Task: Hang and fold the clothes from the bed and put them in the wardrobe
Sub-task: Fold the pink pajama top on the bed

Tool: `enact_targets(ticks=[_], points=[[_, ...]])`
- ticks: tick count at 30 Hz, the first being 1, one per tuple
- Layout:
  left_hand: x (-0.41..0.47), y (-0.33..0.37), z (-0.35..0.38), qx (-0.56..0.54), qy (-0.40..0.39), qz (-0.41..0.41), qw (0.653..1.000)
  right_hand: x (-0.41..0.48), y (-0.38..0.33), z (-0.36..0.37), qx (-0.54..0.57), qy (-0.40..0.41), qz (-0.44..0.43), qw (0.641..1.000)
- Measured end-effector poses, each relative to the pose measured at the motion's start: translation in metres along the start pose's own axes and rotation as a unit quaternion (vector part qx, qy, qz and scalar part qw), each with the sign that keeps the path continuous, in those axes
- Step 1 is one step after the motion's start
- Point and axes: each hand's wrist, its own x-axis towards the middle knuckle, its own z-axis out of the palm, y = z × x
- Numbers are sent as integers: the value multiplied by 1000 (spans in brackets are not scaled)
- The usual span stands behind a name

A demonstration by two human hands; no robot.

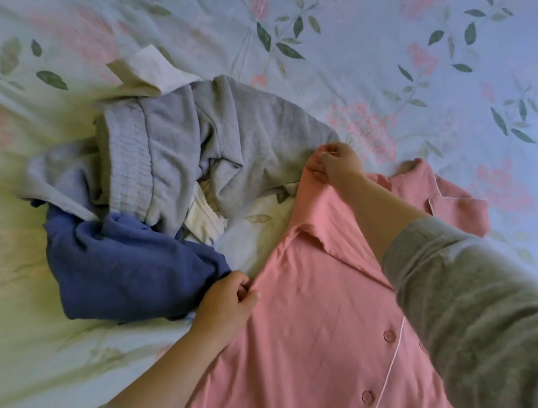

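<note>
Head view: left hand [227,301] and right hand [337,162] each pinch a shoulder of the pink shirt [313,325], collar toward the bed's [378,45] far edge, its length running back to the near edge.

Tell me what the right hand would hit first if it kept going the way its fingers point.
Probably the grey sweatshirt: the right hand, pinching the pink shirt, points up-left at its sleeve, though depth is unclear.

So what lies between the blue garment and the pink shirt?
In the head view, the left hand pinches the pink shirt edge right beside the blue garment; above it, bare floral sheet.
</note>
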Motion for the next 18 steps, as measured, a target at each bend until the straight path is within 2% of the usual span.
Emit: enact_targets(ticks=[5,8,11,14,18], points=[[-15,-20,-5,17,-57,-20,998,-52,16,-6,-127,54,-128,982],[-22,-34,-20,-7,-69,4,998,-103,37,3,-143,40,-170,974],[-33,-38,-28,-31,-79,-20,996,-162,68,5,-111,26,-163,980],[-59,-50,-28,-26,-105,-53,993,-216,105,3,-114,34,-98,988],[-100,-75,-27,78,-123,-54,988,-272,144,7,-119,-3,-11,993]])
